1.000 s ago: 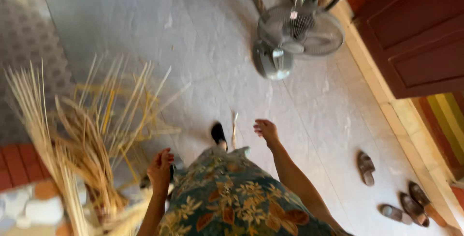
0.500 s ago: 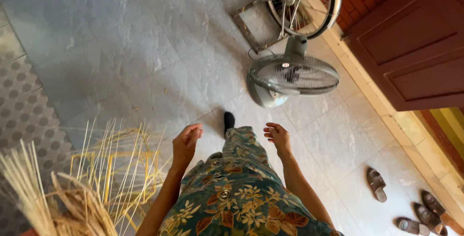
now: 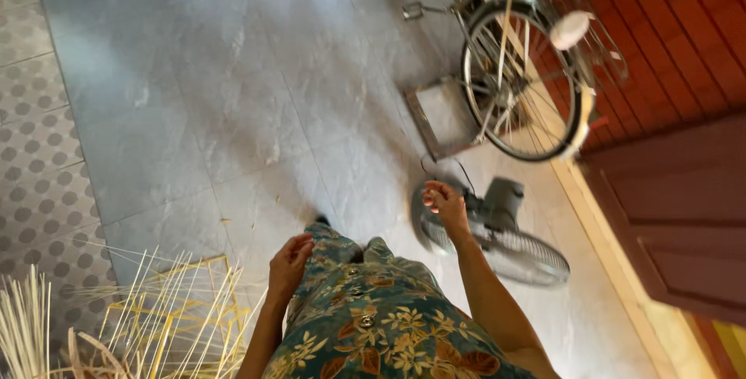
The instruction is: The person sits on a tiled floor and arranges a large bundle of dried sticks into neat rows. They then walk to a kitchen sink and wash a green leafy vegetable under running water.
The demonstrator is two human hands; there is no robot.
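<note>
Fan [image 3: 505, 239] just beyond empty right hand [image 3: 444, 202].

Nothing to call out there: no package, label, sign or screen was anywhere in sight.

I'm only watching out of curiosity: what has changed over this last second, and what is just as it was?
The view has swung forward along the floor: the fan now lies beside the right hand, a bicycle wheel fills the top, and the sandals have left the picture. The straw bundle has slid to the bottom left corner. Both hands, the left hand too, stay empty with loosely curled fingers, over the floral garment.
</note>
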